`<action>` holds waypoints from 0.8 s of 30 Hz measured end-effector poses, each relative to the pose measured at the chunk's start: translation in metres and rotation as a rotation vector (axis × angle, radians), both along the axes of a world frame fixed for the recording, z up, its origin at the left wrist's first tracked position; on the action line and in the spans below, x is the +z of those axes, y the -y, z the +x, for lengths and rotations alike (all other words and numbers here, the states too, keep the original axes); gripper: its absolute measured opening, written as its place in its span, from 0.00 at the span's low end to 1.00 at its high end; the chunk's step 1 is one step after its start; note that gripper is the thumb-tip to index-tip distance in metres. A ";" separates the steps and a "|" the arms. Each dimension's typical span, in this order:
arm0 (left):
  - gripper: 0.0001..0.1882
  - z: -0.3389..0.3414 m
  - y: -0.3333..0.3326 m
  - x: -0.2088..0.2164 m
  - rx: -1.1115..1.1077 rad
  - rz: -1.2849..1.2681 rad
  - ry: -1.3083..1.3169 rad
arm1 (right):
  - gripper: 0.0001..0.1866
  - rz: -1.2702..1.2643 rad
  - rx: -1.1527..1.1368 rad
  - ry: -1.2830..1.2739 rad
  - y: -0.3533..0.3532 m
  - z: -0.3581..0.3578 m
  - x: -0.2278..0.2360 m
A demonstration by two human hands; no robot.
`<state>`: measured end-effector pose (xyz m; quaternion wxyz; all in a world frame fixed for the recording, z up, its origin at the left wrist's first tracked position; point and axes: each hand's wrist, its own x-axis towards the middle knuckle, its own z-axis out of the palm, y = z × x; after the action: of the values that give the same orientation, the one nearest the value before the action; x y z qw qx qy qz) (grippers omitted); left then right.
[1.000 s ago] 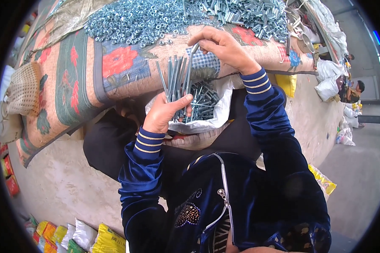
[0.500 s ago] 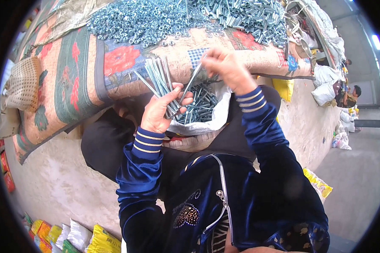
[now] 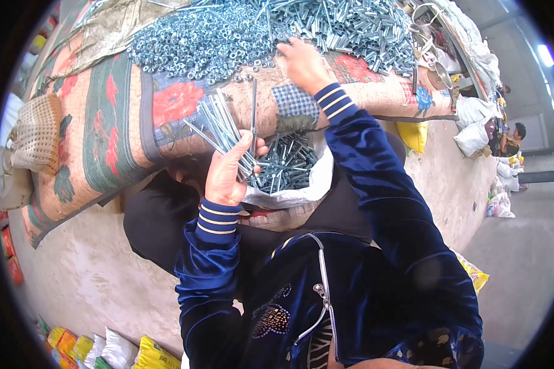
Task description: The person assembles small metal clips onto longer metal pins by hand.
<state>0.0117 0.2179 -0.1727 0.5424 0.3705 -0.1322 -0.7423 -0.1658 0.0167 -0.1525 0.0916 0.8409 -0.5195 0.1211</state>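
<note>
My left hand (image 3: pixel 228 172) is closed around a fanned bundle of thin silvery metal rods (image 3: pixel 220 123). One longer-looking rod (image 3: pixel 253 101) stands apart from the bundle, upright at the fingers of that hand. Beyond it, my right hand (image 3: pixel 306 64) reaches to the near edge of a heap of small metal nuts (image 3: pixel 203 46). Its fingertips are bent together at the nuts; whatever lies between them is too small to make out. Below the hands an open white sack (image 3: pixel 321 175) holds many dark metal rod pieces (image 3: pixel 286 163).
Short metal tubes (image 3: pixel 363 31) are heaped right of the nuts on a flowered quilted cover (image 3: pixel 114 111). A woven basket-like thing (image 3: pixel 38 132) stands at the left. Yellow bags (image 3: pixel 414 134) lie on the floor (image 3: pixel 92 264). Another person (image 3: pixel 512 140) is far right.
My right hand has moved away from the rods, forward to the nut heap. The separate rod at my left hand has swung from slanted to upright.
</note>
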 end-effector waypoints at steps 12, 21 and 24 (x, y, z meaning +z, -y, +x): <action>0.13 0.002 0.003 0.001 0.006 -0.003 0.032 | 0.11 0.055 -0.006 0.766 -0.039 -0.058 0.008; 0.14 0.002 0.001 0.002 -0.003 0.011 0.118 | 0.10 -0.050 -0.020 0.399 -0.042 -0.037 0.002; 0.15 0.004 0.001 0.007 -0.003 0.014 0.151 | 0.08 0.202 -0.070 0.534 -0.033 -0.050 0.009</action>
<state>0.0161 0.2173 -0.1656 0.5274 0.4290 -0.1681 -0.7138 -0.2156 0.0495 -0.1432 -0.1286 0.7657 -0.5634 0.2826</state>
